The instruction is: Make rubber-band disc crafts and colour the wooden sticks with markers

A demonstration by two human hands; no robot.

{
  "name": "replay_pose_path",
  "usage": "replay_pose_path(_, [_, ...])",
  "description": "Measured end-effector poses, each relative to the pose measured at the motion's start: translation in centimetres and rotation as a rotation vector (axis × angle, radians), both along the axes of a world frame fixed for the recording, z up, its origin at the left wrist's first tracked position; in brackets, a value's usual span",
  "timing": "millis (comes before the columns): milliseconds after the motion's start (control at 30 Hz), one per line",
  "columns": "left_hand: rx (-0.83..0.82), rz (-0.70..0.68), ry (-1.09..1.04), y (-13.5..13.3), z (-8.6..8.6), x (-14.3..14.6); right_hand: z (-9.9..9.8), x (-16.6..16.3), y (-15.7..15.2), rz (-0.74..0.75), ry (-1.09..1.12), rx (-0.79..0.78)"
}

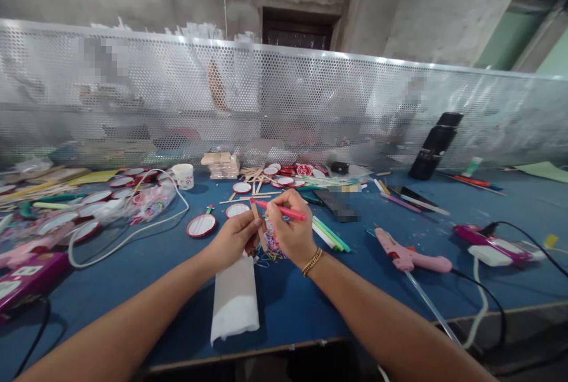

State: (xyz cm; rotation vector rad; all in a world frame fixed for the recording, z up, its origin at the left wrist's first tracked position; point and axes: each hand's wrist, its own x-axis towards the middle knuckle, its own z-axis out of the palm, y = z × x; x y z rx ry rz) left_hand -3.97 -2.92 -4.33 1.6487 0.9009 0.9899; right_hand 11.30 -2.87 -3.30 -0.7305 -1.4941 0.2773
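Blue tabletop (302,317), left hand (233,240) pinching flat wooden stick (255,210), right hand (293,234) gripping slim red marker (293,213)

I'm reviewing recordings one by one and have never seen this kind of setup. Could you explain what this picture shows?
There is no machine here, just a person's two bare hands. The single picture comes from a camera worn on that person's head, looking forward and down.

The left hand holds a flat wooden stick. The right hand holds a red marker, its tip at the stick's upper end.

On the blue table are small colourful bands, red-rimmed discs and a pink glue gun. A perforated metal panel stands behind.
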Motion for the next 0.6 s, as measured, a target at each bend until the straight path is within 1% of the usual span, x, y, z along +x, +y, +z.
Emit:
replay_pose_path(100, [-0.008, 0.0, 0.0, -0.12, 0.11, 0.03, 0.01, -0.03, 0.01, -0.001, -0.015, 0.002])
replay_pose_path(233, [-0.002, 0.003, 0.003, -0.04, 0.03, -0.01, -0.03, 0.04, 0.1, -0.015, 0.02, -0.022])
replay_pose_path(433, [0.006, -0.012, 0.008, 0.24, -0.39, -0.22, -0.12, -0.01, -0.04, 0.019, -0.004, -0.005])
replay_pose_path(600, [0.007, -0.011, 0.016, 0.0, -0.1, -0.16, -0.07, 0.08, 0.07, 0.013, 0.004, -0.022])
